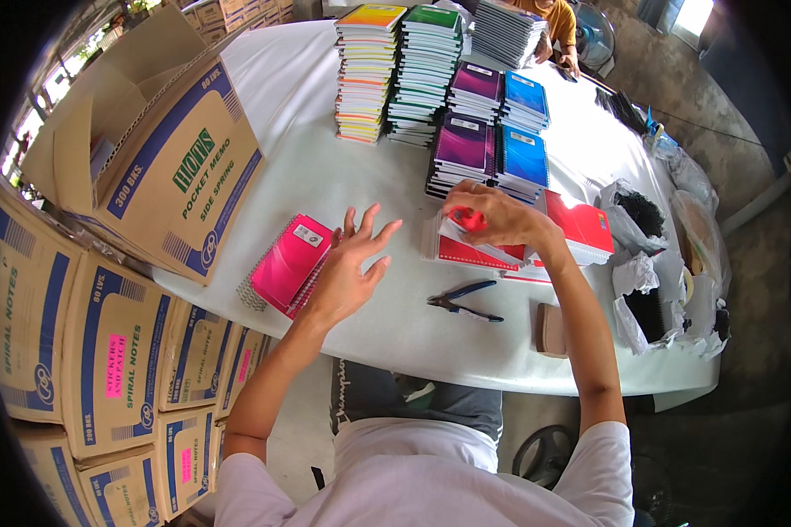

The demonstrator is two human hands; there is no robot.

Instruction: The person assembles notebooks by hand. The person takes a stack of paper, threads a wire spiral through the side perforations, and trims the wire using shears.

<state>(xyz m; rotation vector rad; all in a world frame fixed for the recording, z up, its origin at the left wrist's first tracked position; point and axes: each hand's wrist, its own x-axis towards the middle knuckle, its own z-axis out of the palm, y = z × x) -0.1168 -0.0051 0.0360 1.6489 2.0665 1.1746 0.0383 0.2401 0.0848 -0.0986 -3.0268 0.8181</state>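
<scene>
My right hand (490, 216) grips a red spiral notebook (476, 249) lying on a short pile on the white table (325, 176), fingers curled over its top edge. My left hand (353, 263) hovers open, fingers spread, just right of a small stack of pink spiral notebooks (288, 262) near the table's left edge. Blue-handled pliers (462, 303) lie on the table between my arms.
Tall stacks of coloured notebooks (431, 79) stand at the back; more red notebooks (582, 227) lie right. An open cardboard box (149, 149) sits left, above stacked cartons (105, 360). Plastic bags (659, 272) of black coils lie right. Another person (554, 26) sits opposite.
</scene>
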